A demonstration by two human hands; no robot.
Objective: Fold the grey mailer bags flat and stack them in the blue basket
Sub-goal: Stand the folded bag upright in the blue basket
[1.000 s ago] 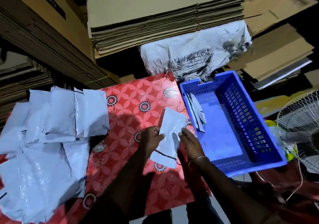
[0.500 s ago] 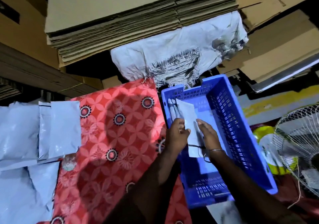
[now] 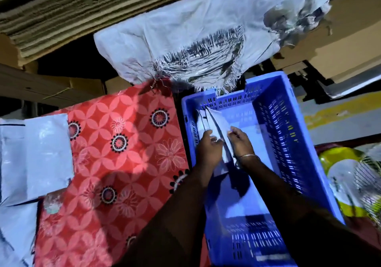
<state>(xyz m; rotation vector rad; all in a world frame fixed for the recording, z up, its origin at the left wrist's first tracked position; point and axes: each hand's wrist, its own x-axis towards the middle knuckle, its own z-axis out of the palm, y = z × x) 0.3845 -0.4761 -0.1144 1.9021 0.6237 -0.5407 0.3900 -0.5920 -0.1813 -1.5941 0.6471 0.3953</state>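
Both my hands are inside the blue basket (image 3: 288,135), near its left wall. My left hand (image 3: 208,149) and my right hand (image 3: 242,143) each pinch a side of a folded grey mailer bag (image 3: 223,141), which stands on edge. It leans against other folded mailer bags (image 3: 203,120) standing along the basket's left wall. A pile of unfolded grey mailer bags (image 3: 35,157) lies at the far left on the red flowered tablecloth (image 3: 123,153).
A torn white sack (image 3: 195,32) lies behind the basket, under stacked flat cardboard (image 3: 82,9). More cardboard (image 3: 340,46) is stacked at the back right. A wire fan guard (image 3: 369,180) and yellow objects (image 3: 338,157) sit right of the basket.
My hands carried the folded bag from the tablecloth rightwards into the basket and lowered it beside the bags standing there. The view shifted to the right with them.
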